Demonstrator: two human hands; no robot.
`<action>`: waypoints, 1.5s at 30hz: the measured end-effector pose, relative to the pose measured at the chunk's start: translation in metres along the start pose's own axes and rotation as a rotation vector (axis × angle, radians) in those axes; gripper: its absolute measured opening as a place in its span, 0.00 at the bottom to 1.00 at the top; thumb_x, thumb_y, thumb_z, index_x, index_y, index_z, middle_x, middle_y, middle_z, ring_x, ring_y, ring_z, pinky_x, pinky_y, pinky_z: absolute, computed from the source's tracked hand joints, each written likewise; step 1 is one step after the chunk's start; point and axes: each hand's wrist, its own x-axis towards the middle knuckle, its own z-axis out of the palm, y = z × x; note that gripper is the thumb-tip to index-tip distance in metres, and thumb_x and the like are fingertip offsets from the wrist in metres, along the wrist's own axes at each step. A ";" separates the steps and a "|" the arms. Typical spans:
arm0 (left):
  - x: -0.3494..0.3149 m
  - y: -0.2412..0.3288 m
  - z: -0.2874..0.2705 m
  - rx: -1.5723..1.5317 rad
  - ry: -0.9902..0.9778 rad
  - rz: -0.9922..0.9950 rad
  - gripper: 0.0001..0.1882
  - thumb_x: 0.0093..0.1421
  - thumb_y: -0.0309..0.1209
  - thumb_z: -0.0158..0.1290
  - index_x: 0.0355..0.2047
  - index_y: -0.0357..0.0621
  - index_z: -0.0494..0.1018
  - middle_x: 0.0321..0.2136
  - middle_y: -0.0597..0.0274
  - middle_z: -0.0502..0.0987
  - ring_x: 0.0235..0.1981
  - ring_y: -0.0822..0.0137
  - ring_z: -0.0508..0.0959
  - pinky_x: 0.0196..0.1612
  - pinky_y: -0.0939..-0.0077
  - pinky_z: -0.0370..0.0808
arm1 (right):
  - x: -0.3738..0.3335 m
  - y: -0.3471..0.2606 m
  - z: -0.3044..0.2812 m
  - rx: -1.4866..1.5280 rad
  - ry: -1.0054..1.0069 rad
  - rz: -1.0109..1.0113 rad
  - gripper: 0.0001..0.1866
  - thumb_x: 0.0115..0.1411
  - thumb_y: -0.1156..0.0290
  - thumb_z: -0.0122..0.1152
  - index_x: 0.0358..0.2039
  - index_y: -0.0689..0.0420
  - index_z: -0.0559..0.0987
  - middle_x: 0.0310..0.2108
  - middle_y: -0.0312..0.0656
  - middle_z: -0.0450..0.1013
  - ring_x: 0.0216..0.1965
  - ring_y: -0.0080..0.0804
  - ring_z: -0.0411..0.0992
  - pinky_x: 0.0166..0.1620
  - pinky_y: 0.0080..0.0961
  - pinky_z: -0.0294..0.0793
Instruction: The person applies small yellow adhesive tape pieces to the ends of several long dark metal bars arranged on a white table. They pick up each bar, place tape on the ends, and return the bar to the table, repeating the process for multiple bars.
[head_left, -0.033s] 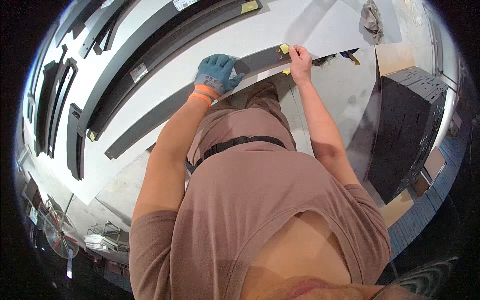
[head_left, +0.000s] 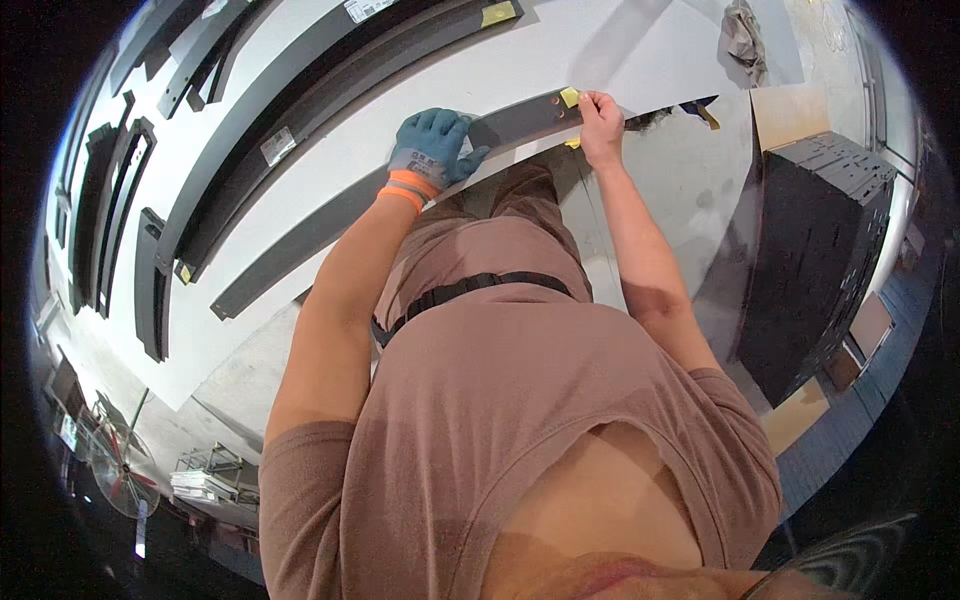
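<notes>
A long dark grey bar [head_left: 300, 235], slightly curved in this view, lies along the near edge of the white table. My left hand [head_left: 432, 148], in a blue-grey glove with an orange cuff, rests across the bar, fingers spread and thumb apart. Beside its thumb a small white label [head_left: 466, 147] shows. At the bar's right end my bare right hand [head_left: 601, 128] is closed, its thumb and forefinger pinching at a yellow piece of tape [head_left: 569, 97]. Two small copper-coloured spots lie just left of the tape. The pinching fingertips partly hide the bar's end.
More dark bars [head_left: 330, 95] lie beyond on the white table [head_left: 640, 50], some with labels or yellow tape. A crumpled grey cloth [head_left: 743, 45] lies at the far right. A tall stack of black parts [head_left: 815, 240] stands to my right. A fan [head_left: 122, 465] stands at lower left.
</notes>
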 end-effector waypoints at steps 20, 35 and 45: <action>0.001 -0.001 0.006 0.027 -0.010 0.018 0.27 0.58 0.54 0.61 0.49 0.50 0.80 0.45 0.59 0.80 0.49 0.55 0.79 0.54 0.57 0.73 | -0.074 0.080 0.044 0.321 0.585 0.363 0.17 0.75 0.61 0.51 0.44 0.63 0.80 0.34 0.38 0.79 0.33 0.24 0.77 0.35 0.24 0.78; 0.008 0.014 -0.008 0.024 -0.094 -0.032 0.27 0.59 0.56 0.59 0.49 0.49 0.79 0.48 0.56 0.79 0.52 0.51 0.77 0.58 0.55 0.71 | -0.088 0.063 0.067 0.637 0.457 0.354 0.11 0.64 0.71 0.62 0.39 0.69 0.80 0.43 0.43 0.77 0.44 0.35 0.74 0.49 0.31 0.70; -0.043 -0.009 -0.034 -0.083 0.099 -0.116 0.37 0.51 0.57 0.65 0.53 0.45 0.74 0.50 0.51 0.74 0.53 0.47 0.73 0.58 0.51 0.70 | -0.054 0.051 0.030 1.089 -0.238 0.777 0.15 0.70 0.64 0.57 0.53 0.57 0.74 0.53 0.39 0.72 0.55 0.39 0.70 0.63 0.42 0.67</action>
